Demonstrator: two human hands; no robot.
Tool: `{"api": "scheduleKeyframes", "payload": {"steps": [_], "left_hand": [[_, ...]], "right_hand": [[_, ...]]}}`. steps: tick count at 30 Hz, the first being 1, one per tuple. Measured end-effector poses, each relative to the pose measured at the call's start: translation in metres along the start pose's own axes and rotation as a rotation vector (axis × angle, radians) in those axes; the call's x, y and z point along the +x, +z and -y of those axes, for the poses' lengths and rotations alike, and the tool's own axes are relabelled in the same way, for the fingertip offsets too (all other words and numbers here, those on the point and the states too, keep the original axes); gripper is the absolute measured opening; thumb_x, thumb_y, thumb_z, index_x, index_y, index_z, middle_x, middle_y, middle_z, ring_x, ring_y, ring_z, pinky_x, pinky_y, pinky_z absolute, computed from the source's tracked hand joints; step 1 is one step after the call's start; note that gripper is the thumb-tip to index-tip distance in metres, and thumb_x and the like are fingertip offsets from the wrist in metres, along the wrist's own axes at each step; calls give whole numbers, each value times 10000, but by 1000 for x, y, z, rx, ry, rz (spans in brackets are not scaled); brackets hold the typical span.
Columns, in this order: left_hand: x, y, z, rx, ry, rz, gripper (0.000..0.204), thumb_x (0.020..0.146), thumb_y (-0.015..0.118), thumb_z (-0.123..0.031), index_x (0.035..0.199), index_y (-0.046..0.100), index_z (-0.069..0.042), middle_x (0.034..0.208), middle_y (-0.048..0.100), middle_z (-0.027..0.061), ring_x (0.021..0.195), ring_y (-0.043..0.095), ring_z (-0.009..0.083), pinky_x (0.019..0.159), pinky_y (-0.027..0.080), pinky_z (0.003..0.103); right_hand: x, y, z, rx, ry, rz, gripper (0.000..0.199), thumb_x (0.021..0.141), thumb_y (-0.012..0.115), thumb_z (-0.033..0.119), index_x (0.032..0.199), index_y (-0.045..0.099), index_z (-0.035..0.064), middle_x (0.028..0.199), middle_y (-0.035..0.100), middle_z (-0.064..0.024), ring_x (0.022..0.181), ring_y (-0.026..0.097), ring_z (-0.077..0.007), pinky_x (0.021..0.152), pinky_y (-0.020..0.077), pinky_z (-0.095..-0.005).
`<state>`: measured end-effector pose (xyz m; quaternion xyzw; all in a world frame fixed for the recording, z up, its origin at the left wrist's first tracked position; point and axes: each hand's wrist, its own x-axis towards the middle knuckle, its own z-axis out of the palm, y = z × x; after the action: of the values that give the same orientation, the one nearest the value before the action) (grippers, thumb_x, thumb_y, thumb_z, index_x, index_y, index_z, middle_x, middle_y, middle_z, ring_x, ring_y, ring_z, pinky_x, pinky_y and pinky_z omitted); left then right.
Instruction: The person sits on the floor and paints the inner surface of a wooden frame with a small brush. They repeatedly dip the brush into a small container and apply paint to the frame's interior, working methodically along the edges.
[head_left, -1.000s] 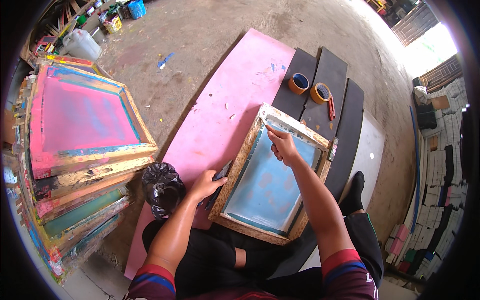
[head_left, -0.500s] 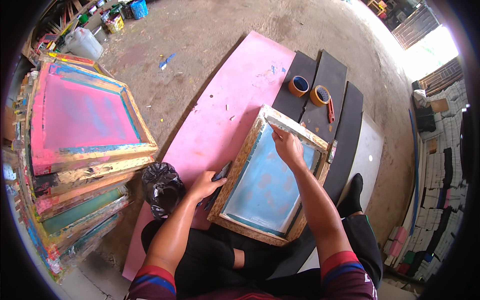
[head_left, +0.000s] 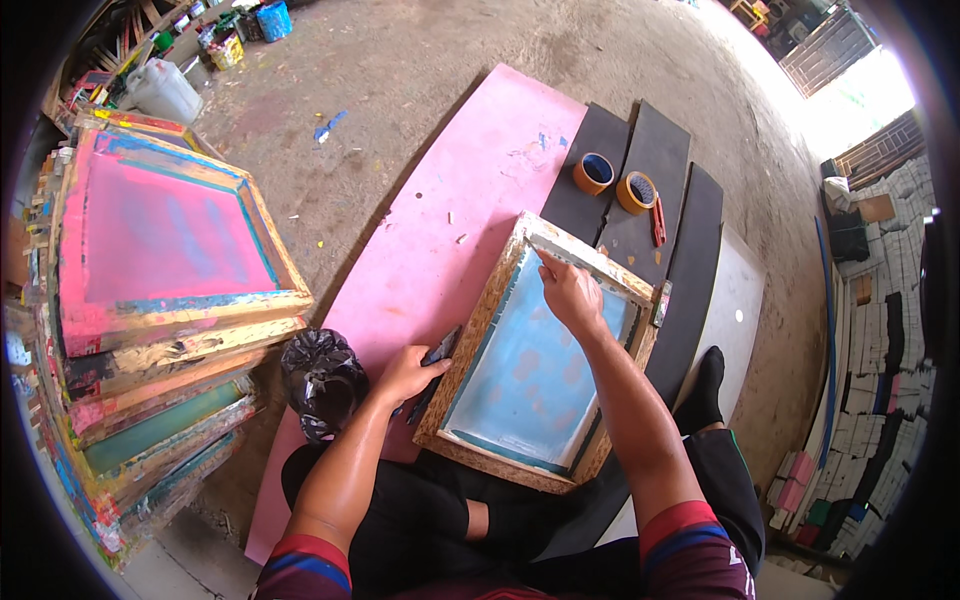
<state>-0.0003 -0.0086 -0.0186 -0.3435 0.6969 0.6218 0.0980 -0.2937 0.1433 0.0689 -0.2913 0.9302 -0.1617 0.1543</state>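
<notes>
The wooden frame (head_left: 468,365) is lying at a slant on the boards, holding a blue mesh panel (head_left: 520,375) inside its four rails. Over its far half the right hand (head_left: 574,298) is working, index finger stretching toward the far left inner corner while the other fingers are curling into the palm; whether they are pinching something thin, I cannot tell from this angle. Just outside the frame's left rail, the left hand (head_left: 408,376) is bending around a dark flat piece (head_left: 440,348), its thumb lying along the near side; the other fingertips are hiding, so I cannot tell how tightly they are closing.

Left of the frame, a pink board (head_left: 420,245) is stretching away, with a black plastic bag (head_left: 322,378) sitting beyond the left hand. Past the frame's far rail, two orange tape rolls (head_left: 590,185) are resting on dark boards (head_left: 655,150), a red cutter (head_left: 659,222) lying next to the nearer roll. Well left of the frame, paint-smeared screens (head_left: 170,230) are standing in a stack. To its right, a black-socked foot (head_left: 704,388) is resting.
</notes>
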Motion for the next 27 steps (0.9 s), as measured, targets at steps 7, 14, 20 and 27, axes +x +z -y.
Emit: {"api": "scheduleKeyframes", "payload": {"steps": [7, 14, 20, 27], "left_hand": [[1, 5, 6, 29, 39, -36, 376, 986, 804, -317, 966, 742, 53, 791, 730, 119, 752, 656, 164, 721, 520, 398], [5, 5, 14, -44, 38, -30, 366, 977, 812, -304, 986, 745, 55, 816, 739, 117, 770, 664, 161, 734, 521, 390], [6, 4, -3, 3, 1, 27, 320, 1015, 782, -263, 1066, 758, 53, 927, 758, 49, 844, 671, 130, 782, 536, 356], [2, 3, -12, 0, -1, 38, 343, 1011, 795, -270, 1104, 753, 58, 948, 764, 62, 860, 675, 128, 794, 545, 359]], "right_hand": [[0, -8, 17, -282, -43, 110, 433, 1077, 581, 293, 1502, 641, 238, 1044, 796, -208, 1002, 771, -409, 880, 599, -523], [6, 11, -2, -203, -123, 73, 465, 1094, 554, 268, 1556, 577, 218, 978, 795, -211, 952, 781, -413, 855, 601, -546], [23, 29, -31, 291, -63, 13, 460, 1060, 648, 316, 1504, 657, 198, 1252, 754, -262, 1213, 698, -459, 1044, 550, -508], [22, 28, -47, 365, -11, 49, 460, 1086, 628, 315, 1535, 644, 218, 965, 745, -176, 787, 711, -325, 693, 555, -449]]}}
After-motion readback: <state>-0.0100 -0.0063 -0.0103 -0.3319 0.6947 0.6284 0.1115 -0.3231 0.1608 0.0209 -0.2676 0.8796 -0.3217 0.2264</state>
